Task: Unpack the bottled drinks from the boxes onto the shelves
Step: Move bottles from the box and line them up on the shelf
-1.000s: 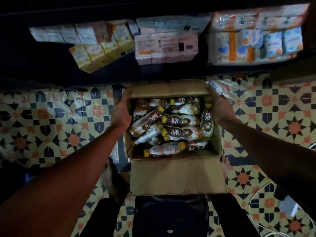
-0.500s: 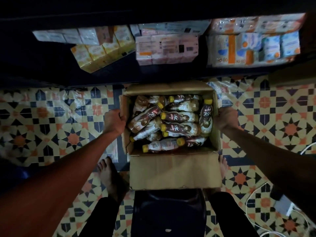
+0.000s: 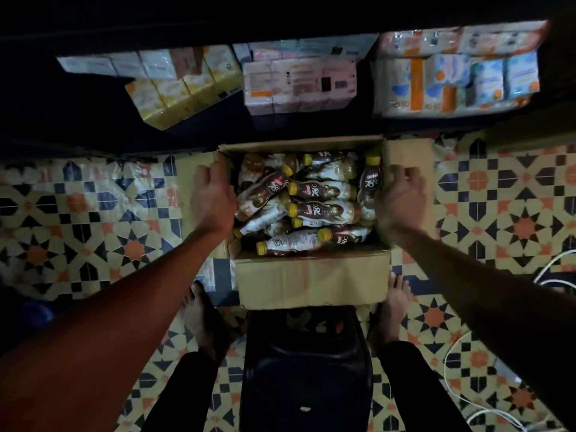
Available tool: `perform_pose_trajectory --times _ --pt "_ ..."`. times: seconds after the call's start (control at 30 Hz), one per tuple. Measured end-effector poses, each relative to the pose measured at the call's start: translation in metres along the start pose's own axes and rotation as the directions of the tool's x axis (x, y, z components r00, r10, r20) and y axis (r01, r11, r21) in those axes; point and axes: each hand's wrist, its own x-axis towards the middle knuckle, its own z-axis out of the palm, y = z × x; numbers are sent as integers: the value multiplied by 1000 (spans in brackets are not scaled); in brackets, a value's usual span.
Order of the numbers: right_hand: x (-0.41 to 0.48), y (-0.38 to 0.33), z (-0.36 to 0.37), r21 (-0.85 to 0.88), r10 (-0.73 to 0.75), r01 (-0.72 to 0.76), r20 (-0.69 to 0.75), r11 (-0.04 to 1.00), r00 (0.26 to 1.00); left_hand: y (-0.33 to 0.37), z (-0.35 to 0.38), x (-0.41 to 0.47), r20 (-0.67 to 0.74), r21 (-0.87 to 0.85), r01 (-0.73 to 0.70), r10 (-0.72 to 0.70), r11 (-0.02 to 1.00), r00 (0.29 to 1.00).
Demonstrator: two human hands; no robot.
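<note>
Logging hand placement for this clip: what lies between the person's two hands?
In the head view, the open cardboard box lies between the left hand and right hand, filled with yellow-capped bottles lying jumbled.

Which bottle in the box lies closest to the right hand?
The bottle along the right wall of the box, yellow cap toward the shelf, beside the right hand; others lie farther left.

One cardboard box [image 3: 311, 275] is seen. Nine yellow caps [image 3: 293, 188] are counted among the bottles [image 3: 325, 191] in it; those buried deeper cannot be counted. Two hands are shown, the left hand [image 3: 212, 198] and the right hand [image 3: 400, 199], and two bare feet [image 3: 199, 318]. One dark stool [image 3: 307, 372] and three groups of packs [image 3: 299, 85] are seen.
</note>
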Motion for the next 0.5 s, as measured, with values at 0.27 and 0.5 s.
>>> perform_pose_trajectory --times 0.27,0.5 --pt "-27 -36 54 -112 -243 329 468 938 850 27 39 12 496 161 -83 -8 983 869" --pt "-23 -39 73 -178 -228 316 392 932 891 26 47 11 385 248 47 -143 968 912"
